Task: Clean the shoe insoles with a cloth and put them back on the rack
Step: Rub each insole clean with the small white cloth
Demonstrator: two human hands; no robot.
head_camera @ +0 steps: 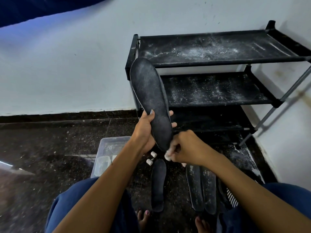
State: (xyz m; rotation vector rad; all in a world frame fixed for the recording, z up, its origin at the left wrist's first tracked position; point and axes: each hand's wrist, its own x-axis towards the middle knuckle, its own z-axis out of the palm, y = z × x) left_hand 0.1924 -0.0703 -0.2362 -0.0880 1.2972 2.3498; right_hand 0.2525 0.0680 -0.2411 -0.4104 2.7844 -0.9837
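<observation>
My left hand (145, 132) grips a dark grey insole (150, 100) near its heel and holds it upright in front of the black shoe rack (218, 62). My right hand (186, 147) clutches a small white cloth (168, 155) against the insole's lower end. One more dark insole (158, 184) lies on the floor below, and two dusty insoles (202, 189) lie side by side to its right. The rack's shelves are speckled with white dust.
A clear plastic box (107, 153) stands on the dark speckled floor at the left. Two small white cylinders (151, 158) lie near it. A black and white striped item (230, 197) lies at the right. A white wall runs behind; my knees and feet are at the bottom.
</observation>
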